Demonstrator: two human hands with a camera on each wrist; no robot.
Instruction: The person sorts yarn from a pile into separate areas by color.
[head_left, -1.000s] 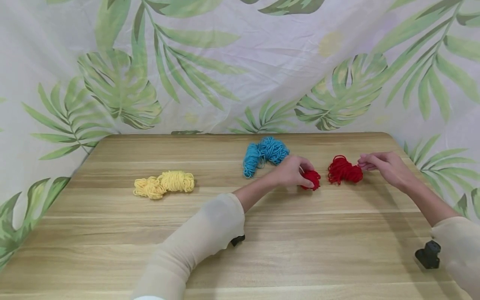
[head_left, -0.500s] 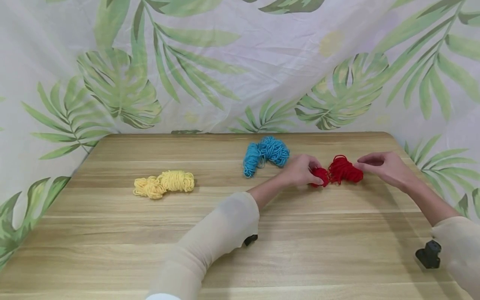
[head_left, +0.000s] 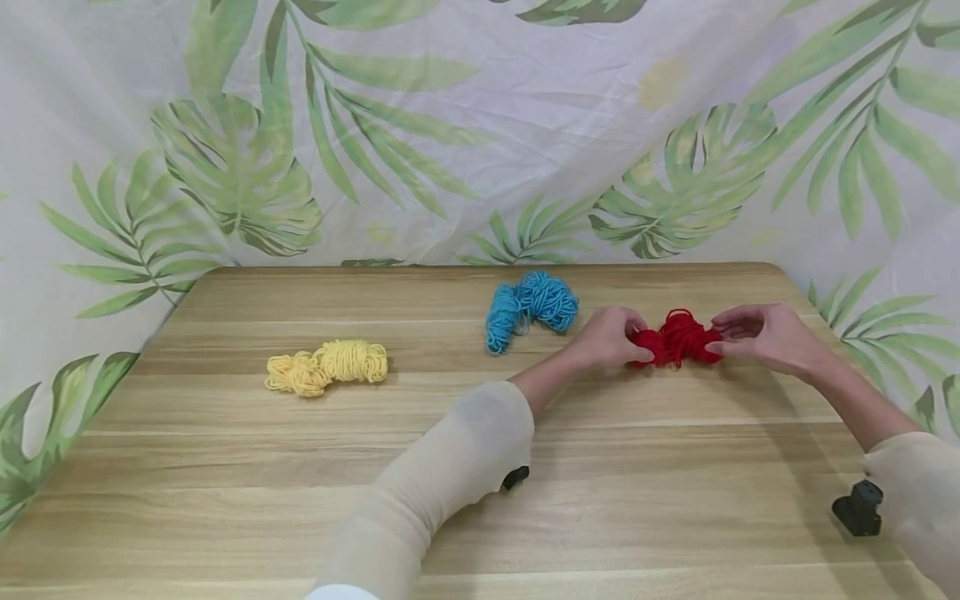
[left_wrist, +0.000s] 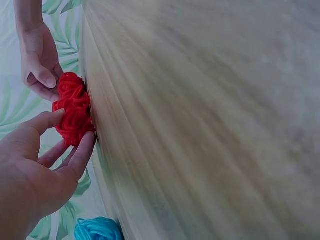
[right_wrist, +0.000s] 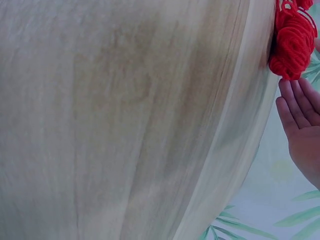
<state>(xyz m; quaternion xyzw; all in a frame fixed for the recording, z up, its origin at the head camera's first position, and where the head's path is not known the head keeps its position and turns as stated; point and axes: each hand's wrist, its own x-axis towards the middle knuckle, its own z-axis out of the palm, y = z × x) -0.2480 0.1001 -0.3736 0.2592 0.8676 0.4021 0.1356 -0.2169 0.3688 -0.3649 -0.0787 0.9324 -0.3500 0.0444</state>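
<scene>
Two small bundles of red yarn lie end to end at the right of the table. My left hand [head_left: 609, 337] pinches the left red yarn bundle [head_left: 650, 347] between thumb and fingers. That bundle presses up against the right red yarn bundle [head_left: 686, 337], which has loose loops on top. At its far end my right hand [head_left: 772, 340] touches it with the fingertips; the right wrist view shows these fingers [right_wrist: 300, 102] nearly straight. In the left wrist view the red yarn [left_wrist: 75, 112] sits between both hands.
Blue yarn [head_left: 551, 302] in two joined bundles lies near the back edge, left of my left hand. Yellow yarn [head_left: 354, 362] rests farther left on the wooden table [head_left: 300, 475]. Behind stands a leaf-print cloth [head_left: 525, 108]. A black device [head_left: 858, 508] shows beside the right sleeve.
My left hand has slid its red yarn bundle rightward until it meets the other one. The right hand has spread its thumb and fingers about the far end, staying nearly in place.
</scene>
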